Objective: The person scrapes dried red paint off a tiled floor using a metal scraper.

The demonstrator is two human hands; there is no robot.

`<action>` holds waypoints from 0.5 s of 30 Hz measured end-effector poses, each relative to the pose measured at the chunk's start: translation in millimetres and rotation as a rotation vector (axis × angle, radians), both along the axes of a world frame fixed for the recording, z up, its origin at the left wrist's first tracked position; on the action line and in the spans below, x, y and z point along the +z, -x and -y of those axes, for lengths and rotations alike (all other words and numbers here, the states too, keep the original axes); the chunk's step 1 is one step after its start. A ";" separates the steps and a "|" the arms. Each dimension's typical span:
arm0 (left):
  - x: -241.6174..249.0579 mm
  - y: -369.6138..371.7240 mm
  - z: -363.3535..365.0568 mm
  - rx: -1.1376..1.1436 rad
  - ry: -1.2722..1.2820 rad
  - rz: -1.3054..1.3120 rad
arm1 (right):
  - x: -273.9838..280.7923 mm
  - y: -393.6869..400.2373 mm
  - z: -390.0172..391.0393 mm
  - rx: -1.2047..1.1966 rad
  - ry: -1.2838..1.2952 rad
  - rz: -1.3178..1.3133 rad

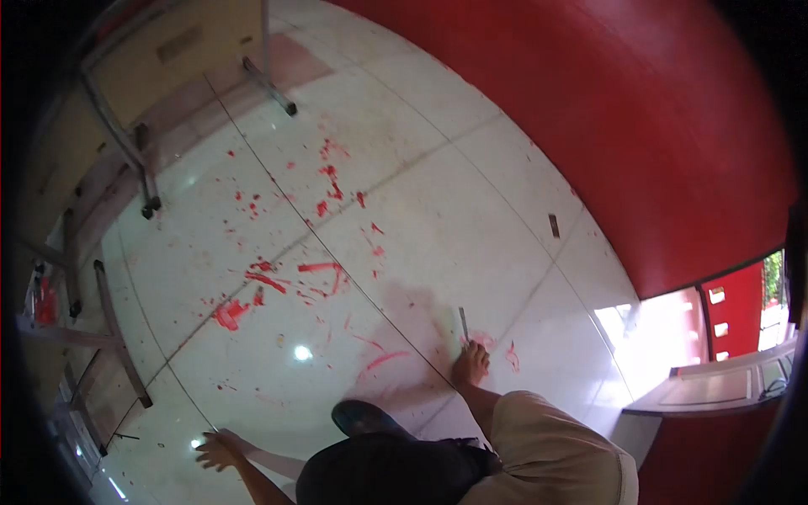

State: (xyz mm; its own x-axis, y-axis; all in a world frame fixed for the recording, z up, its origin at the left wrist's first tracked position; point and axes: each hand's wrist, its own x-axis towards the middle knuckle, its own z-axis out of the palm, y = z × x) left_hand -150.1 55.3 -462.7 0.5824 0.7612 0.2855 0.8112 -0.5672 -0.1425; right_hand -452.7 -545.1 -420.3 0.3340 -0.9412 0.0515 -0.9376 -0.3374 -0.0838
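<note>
My right hand (473, 364) is closed around a thin, narrow grey scraper-like blade (463, 321). The blade's far end points away from me, and its handle is hidden in my fingers. The hand is low at the white tiled floor (404, 210), beside faint pink smears (512, 358). Off to the left, my left hand (220, 451) has its fingers spread, with nothing in it. It is close to the floor; whether it touches cannot be made out. Red paint-like splotches (231, 314) and streaks (320, 268) mark the tiles ahead of me.
A curved red wall (589, 109) borders the floor on the right. Metal-legged furniture (122, 135) stands along the left. A small dark rectangular piece (554, 225) lies near the wall. My dark shoe (366, 417) and bent, khaki-clad knee (547, 438) are between my hands.
</note>
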 end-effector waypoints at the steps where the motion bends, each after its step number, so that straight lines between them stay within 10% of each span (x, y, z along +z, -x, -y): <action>1: 12.9 8.5 30.1 -0.169 0.158 -0.139 | 6.6 -1.9 -2.8 -0.011 -0.028 0.001; 6: 118.1 0.2 186.3 -1.616 0.745 -0.316 | 13.3 -4.7 -5.8 -0.004 0.015 -0.096; 11: 103.2 -28.2 132.5 -0.966 0.364 0.215 | 7.6 -5.0 -6.0 0.025 0.069 -0.157; 15: 37.2 3.8 60.1 -0.043 0.317 -0.125 | 4.4 -10.8 -12.3 0.065 0.229 -0.173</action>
State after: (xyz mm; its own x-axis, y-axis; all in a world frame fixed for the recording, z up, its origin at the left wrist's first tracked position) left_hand -153.9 -4.8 -425.5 0.6313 0.7747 -0.0371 0.7730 -0.6323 -0.0507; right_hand -441.9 -532.9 -415.8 0.4159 -0.8878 0.1972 -0.9070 -0.3892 0.1608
